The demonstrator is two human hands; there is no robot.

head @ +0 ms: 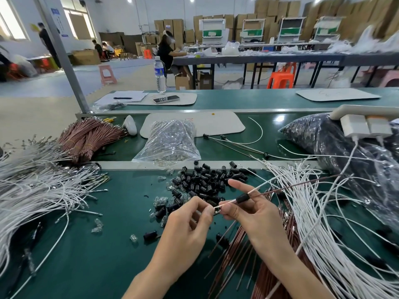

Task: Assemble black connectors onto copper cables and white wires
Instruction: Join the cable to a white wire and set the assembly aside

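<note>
Fingertips (208, 212) of the left hand (187, 223) and right hand (250, 214) pinch the ends of one wire (257, 188) and one cable (291, 187). A connector (243, 199) is already threaded on both. Beyond lies a big loose pile (205, 180), with bare-wire heaps (313, 223) alongside. Farther off are only a few finished pairs (223, 138), so most work likely remains.

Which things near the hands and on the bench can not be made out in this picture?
- Head view: tip of the white wire, covered by the left hand and right hand that pinch it.
- Head view: inside of the black connector, hidden by its own shell.
- Head view: contents of the clear bag, lost in glare and creases.
- Head view: copper cables, cut off by the lower edge.
</note>
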